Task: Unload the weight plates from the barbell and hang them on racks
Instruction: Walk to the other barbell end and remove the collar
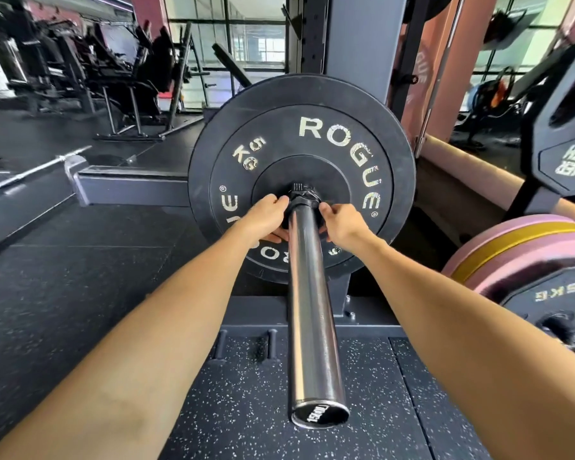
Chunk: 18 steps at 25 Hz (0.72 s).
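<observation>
one black rogue 5 kg plate [301,134] sits on the barbell sleeve [309,293]; left hand [264,217] and right hand [341,224] both pinch one collar [304,197] against it, fingertips probably hidden behind.

Daylight comes in through the tall windows [246,38] at the back, which are washed out to near white. The gym is otherwise evenly and moderately lit, with soft, weak shadows on the dark floor [80,260]. The chrome barbell sleeve [307,310] carries long pale streaks of glare. The centre is sharp; the far machines [80,68] at upper left look soft and smeared. Wide-angle distortion bends straight lines toward the edges and stretches both forearms.
</observation>
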### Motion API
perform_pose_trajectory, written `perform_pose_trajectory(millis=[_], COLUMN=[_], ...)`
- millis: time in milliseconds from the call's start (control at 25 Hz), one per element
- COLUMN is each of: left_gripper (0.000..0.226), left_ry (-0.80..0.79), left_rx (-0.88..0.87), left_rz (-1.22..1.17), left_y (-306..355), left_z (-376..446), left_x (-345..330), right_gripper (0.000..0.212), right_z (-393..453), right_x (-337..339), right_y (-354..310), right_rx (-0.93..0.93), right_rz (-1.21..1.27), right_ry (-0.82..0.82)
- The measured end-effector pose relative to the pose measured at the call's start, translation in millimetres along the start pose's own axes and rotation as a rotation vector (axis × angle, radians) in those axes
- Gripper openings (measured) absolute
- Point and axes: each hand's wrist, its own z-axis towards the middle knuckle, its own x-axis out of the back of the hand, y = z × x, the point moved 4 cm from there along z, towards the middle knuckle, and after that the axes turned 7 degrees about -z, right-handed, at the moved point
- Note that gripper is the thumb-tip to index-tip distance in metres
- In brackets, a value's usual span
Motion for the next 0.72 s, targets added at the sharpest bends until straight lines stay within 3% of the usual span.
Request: perform_pose_trajectory(millis=[280, 480, 640, 720], left_gripper=[0.027, 0.034, 0.051, 0.048], left_ry=[0.002, 0.005, 0.015, -0.004], left_rx=[-0.015, 0.040, 0.079, 0.081], left_rz=[0.009, -0.075, -0.138, -0.150], left_y=[5, 4, 16, 20], left_z=[4, 9, 10, 11], left_x=[3, 4, 0, -4], right_gripper=[0.059, 0.051, 0.071, 0.081], right_z=[-11, 0, 9, 12], right_x=[-21, 15, 53, 59], right_y=[12, 7, -14, -25], right_rx=[-0.142, -0.099, -0.095, -0.111], right_rz=[0.055, -0.006, -0.046, -0.088], right_ry=[-0.108, -0.048, -0.055, -0.091])
